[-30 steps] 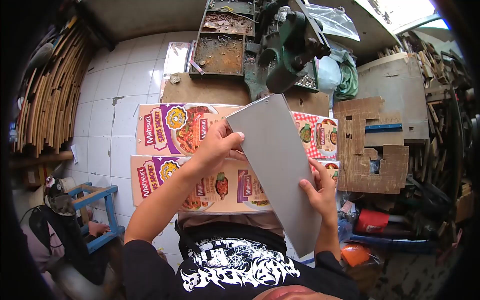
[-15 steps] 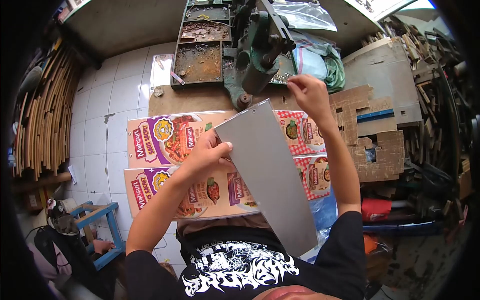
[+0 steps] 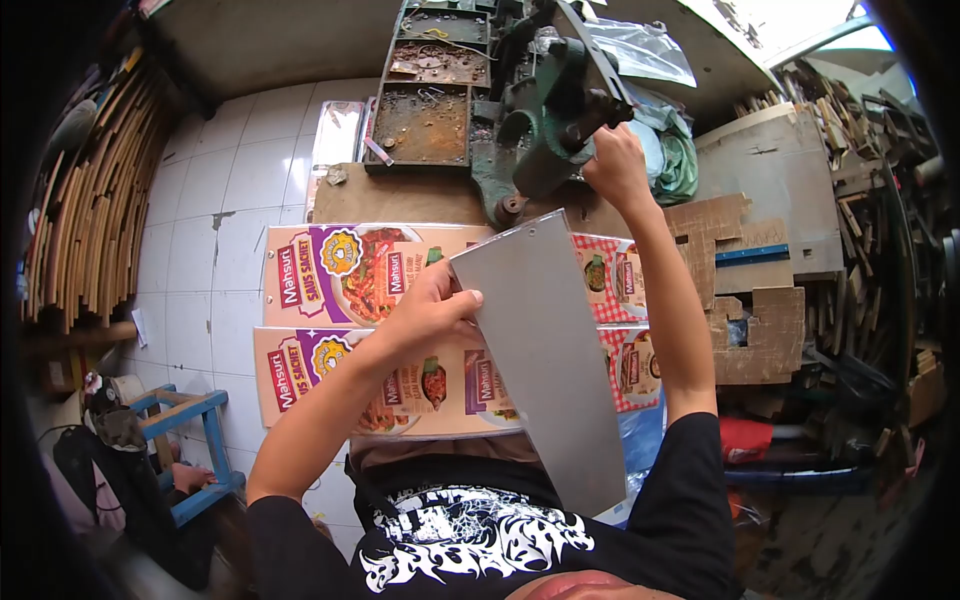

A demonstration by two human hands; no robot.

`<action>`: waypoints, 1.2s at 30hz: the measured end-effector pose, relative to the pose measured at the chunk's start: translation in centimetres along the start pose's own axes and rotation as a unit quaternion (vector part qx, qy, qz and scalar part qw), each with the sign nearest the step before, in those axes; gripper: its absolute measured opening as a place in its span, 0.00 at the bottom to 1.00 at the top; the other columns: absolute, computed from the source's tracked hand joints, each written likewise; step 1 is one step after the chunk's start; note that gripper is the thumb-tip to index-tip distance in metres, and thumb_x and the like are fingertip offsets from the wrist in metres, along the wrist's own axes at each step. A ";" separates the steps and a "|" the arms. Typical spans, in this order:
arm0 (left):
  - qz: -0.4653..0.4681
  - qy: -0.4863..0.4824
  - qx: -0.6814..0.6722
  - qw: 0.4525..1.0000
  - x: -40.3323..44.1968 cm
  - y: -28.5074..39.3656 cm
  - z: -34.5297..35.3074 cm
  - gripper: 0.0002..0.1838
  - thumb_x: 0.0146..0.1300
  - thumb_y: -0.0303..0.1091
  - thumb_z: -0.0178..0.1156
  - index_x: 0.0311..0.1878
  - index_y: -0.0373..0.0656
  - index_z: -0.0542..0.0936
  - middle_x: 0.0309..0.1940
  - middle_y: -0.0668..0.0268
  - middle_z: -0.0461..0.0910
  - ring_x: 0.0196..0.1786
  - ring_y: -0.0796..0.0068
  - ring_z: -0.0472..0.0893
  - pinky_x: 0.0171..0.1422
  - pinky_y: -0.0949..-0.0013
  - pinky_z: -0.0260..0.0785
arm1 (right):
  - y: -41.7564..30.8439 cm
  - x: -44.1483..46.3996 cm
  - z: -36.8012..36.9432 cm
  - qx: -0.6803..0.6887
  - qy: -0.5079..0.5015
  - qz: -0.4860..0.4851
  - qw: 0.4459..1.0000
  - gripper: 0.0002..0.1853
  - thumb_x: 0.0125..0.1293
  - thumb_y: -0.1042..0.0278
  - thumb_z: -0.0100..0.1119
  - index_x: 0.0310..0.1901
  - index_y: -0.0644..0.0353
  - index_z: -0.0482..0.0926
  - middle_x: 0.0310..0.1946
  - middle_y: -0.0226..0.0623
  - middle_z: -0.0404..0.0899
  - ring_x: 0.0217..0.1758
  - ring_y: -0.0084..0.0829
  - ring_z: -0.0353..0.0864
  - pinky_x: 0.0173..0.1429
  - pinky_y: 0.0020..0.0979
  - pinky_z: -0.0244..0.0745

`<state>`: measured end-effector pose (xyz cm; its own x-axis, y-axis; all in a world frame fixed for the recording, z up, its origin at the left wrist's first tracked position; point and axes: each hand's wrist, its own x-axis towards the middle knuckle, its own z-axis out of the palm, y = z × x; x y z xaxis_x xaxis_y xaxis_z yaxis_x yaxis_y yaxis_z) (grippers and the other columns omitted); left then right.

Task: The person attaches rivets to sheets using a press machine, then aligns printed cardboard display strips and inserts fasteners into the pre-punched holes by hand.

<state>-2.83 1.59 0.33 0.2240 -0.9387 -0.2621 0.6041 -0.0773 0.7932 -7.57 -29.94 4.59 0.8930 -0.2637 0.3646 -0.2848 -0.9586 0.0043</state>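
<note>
My left hand (image 3: 445, 308) grips the left edge of a long grey panel (image 3: 550, 360), thumb on top, and holds it slanted above two printed signs. The upper sign (image 3: 300, 275) and the lower sign (image 3: 285, 375) lie side by side with food pictures. My right hand (image 3: 615, 160) is off the panel, beside the green press (image 3: 545, 160), over the small-parts tray at its right. Its fingers are curled together; whatever they hold is hidden. A small hole shows near the panel's top edge, close to the press base.
A compartment tray (image 3: 420, 125) with loose metal bits stands left of the press. Plastic bags (image 3: 675, 160) lie behind my right hand. Cut brown boards (image 3: 760, 335) are at the right, wood strips (image 3: 90, 190) at the left. A blue frame (image 3: 210, 440) and another person's hand (image 3: 190, 478) are lower left.
My right hand has let go of the panel's right edge and moved up to the tray beside the press, its fingers now curled. My left hand still holds the panel.
</note>
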 end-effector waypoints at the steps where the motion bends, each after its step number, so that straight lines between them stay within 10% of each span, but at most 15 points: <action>1: 0.001 -0.009 0.009 1.000 0.0 -0.1 -0.2 0.26 0.66 0.29 0.53 0.66 0.32 0.64 0.55 0.54 0.76 0.52 0.63 0.83 0.51 0.59 0.84 | -0.3 -0.3 -0.1 0.103 0.058 -0.018 0.993 0.06 0.63 0.65 0.64 0.34 0.57 0.85 0.39 0.37 0.83 0.43 0.43 0.83 0.49 0.41 0.77; 6: 0.003 0.000 0.014 1.000 -0.5 0.5 0.2 0.25 0.65 0.28 0.54 0.65 0.32 0.65 0.54 0.55 0.76 0.51 0.64 0.83 0.50 0.62 0.84 | -2.1 -2.5 1.0 0.453 -0.097 -0.074 0.883 0.09 0.58 0.78 0.69 0.41 0.61 0.86 0.29 0.37 0.84 0.30 0.24 0.81 0.36 0.28 0.74; 20: 0.029 -0.007 -0.021 0.999 -0.1 -0.4 -0.1 0.23 0.66 0.28 0.56 0.62 0.31 0.67 0.52 0.56 0.77 0.50 0.65 0.84 0.50 0.63 0.84 | -3.5 -2.7 1.6 0.438 -0.106 -0.125 0.884 0.08 0.58 0.80 0.72 0.38 0.65 0.81 0.36 0.32 0.84 0.42 0.23 0.84 0.48 0.29 0.79; 23: 0.022 -0.010 -0.014 1.000 -0.1 -0.3 -0.2 0.23 0.67 0.28 0.56 0.63 0.32 0.66 0.53 0.56 0.77 0.50 0.65 0.84 0.50 0.63 0.84 | -3.1 -3.5 2.0 0.491 -0.087 -0.074 0.864 0.11 0.62 0.72 0.71 0.45 0.63 0.84 0.32 0.32 0.80 0.36 0.24 0.78 0.38 0.26 0.73; 27: 0.025 -0.017 -0.012 0.999 -0.2 -0.3 -0.5 0.24 0.68 0.30 0.56 0.64 0.33 0.66 0.54 0.56 0.77 0.50 0.66 0.84 0.50 0.63 0.84 | -4.0 -7.8 -3.1 0.631 -0.151 0.231 0.725 0.18 0.75 0.64 0.55 0.62 0.62 0.74 0.31 0.26 0.78 0.34 0.16 0.76 0.36 0.22 0.72; 36: -0.030 0.032 0.002 0.999 0.3 1.1 1.1 0.22 0.70 0.33 0.56 0.64 0.36 0.67 0.52 0.58 0.79 0.50 0.67 0.84 0.51 0.65 0.83 | -8.7 -19.5 -6.3 0.574 -0.086 0.251 0.775 0.30 0.73 0.72 0.56 0.74 0.63 0.60 0.47 0.44 0.82 0.44 0.24 0.83 0.48 0.28 0.80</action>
<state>-2.92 0.87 1.74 0.2363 -0.9088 -0.3440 0.6151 -0.1342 0.7770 -24.71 -15.81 3.28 0.8316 -0.5499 -0.0779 -0.2022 -0.1691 -0.9646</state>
